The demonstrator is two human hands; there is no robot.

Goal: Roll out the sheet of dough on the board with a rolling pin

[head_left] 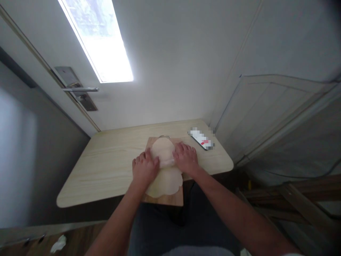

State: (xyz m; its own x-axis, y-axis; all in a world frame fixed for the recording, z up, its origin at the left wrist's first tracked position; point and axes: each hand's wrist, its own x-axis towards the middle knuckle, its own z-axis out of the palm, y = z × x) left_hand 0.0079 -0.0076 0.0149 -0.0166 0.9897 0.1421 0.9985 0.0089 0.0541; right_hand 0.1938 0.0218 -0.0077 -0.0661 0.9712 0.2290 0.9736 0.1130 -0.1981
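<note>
A thin, pale sheet of dough [166, 183] with a wavy edge lies on a wooden cutting board [176, 200]. Across its middle, between my hands, runs a whitish raised band [167, 163]. I cannot tell whether it is a fold of the dough or a pale roller. My left hand [145, 167] grips at the band's left end, fingers curled and thumb pointing inward. At the right end my right hand [185, 157] is closed the same way, its fingertips on the dough. The palms hide both ends of the band.
The board overhangs the front edge of a light wood table [106, 160]. A phone-like flat object [200, 138], partly blurred out, lies at the table's back right. Behind stands a white door with a metal handle [81, 89]. A crumpled white scrap [58, 244] is on the floor.
</note>
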